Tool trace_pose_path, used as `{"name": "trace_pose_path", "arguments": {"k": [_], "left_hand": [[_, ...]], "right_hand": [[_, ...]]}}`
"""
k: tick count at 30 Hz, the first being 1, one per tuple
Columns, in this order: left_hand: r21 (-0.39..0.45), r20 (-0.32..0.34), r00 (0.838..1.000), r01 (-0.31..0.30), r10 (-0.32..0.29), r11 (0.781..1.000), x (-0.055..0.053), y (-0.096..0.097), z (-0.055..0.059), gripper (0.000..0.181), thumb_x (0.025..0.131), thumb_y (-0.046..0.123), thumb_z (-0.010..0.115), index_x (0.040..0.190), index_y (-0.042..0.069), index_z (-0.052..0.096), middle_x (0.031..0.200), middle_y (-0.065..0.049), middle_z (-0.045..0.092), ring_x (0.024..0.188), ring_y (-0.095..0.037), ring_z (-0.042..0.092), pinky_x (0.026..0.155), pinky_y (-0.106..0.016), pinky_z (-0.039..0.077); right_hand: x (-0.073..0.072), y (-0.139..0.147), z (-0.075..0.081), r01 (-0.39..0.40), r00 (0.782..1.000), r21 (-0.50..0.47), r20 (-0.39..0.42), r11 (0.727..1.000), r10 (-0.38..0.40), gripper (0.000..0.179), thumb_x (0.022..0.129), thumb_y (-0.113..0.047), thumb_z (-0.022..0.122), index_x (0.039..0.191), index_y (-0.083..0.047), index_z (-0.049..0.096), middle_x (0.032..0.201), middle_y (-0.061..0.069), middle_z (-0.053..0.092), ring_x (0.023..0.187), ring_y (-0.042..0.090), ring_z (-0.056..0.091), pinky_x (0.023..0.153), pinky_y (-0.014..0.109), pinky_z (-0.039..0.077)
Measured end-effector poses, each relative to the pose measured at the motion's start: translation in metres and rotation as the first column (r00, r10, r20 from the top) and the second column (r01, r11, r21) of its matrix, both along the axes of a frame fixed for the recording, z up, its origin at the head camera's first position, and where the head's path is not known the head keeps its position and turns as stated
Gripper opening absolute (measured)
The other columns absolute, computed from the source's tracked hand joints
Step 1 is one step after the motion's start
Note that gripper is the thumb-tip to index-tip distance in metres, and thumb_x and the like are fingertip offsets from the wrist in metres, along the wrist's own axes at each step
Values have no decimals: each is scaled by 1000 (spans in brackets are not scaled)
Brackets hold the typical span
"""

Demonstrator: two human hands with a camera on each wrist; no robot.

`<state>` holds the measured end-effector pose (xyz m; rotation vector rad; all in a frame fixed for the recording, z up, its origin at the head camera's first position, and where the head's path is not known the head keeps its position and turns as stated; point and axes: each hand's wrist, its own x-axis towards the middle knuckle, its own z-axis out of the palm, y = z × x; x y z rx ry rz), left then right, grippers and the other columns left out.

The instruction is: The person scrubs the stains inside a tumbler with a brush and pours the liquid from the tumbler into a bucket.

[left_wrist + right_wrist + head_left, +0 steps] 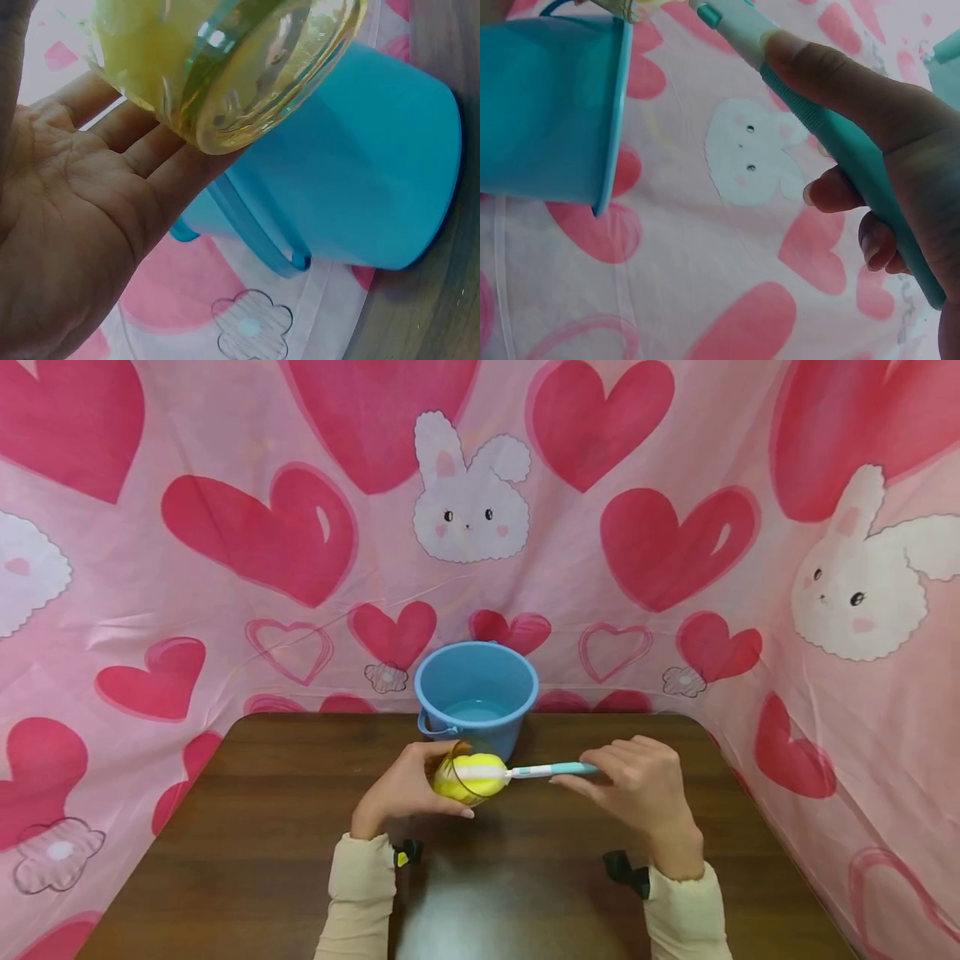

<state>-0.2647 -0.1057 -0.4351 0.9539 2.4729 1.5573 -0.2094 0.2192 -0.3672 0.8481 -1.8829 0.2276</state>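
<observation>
My left hand (411,783) holds an amber glass cup (444,770) on its side, mouth turned to the right. In the left wrist view the fingers lie along the underside of the glass cup (240,82), near its thick base. A yellow sponge head (491,766) sits inside the mouth of the cup. It belongs to a bottle brush with a white and teal handle (566,769). My right hand (637,785) grips that handle; the right wrist view shows the thumb along the teal handle (847,150) and the fingertips curled beneath it.
A blue bucket (427,685) with some water visible inside stands at the back of the brown wooden table (262,827), just behind the cup. Its handle (259,232) hangs down at the side. Pink cloth (570,560) with hearts and rabbits surrounds the table.
</observation>
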Motion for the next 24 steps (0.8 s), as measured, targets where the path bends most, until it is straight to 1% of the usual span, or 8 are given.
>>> {"name": "trace_pose_path", "arguments": {"k": [3,9,14,18,20,24], "left_hand": [[14,5,1000,18,-19,1000,1,4,1,77,68,26,96,137,21,63,127,10,66,115,-20,59,94,-34,56],[60,20,998,62,-63,996,3,9,2,77,68,25,96,137,27,62,127,9,66,118,-21,59,93,-34,57],[38,13,999,49,-50,998,4,10,1,78,69,22,95,138,29,61,127,11,65,118,-19,59,94,-33,56],[11,4,999,41,-41,999,4,13,0,77,68,27,96,137,29,62,126,12,66,116,-18,59,93,-35,57],[6,-2,999,38,-38,999,4,14,-1,76,67,30,96,136,28,63,124,13,66,115,-18,59,92,-36,57],[-12,-23,1000,21,-21,1000,4,14,-3,76,66,28,97,134,25,64,122,12,67,112,-16,59,93,-37,57]], "right_hand": [[2,9,2,12,1000,-30,3,999,-12,61,92,-67,60,67,-14,74,56,-5,64,43,7,46,43,25,37],[3,24,5,21,1000,-66,9,998,-21,63,89,-69,63,70,-11,77,58,0,67,44,11,50,44,28,42],[1,31,5,25,998,-93,61,995,-20,66,88,-72,61,70,-10,77,58,0,67,45,11,49,45,30,44],[0,29,2,39,995,-94,93,995,-30,66,87,-73,61,70,-11,77,57,-1,66,45,10,48,45,29,42],[-1,26,0,46,994,-81,107,996,-37,67,88,-73,59,70,-11,76,58,0,66,45,11,49,45,29,41],[-1,17,-4,52,991,-42,128,998,-46,66,89,-71,58,69,-11,76,57,-1,65,45,12,50,44,29,40]]}}
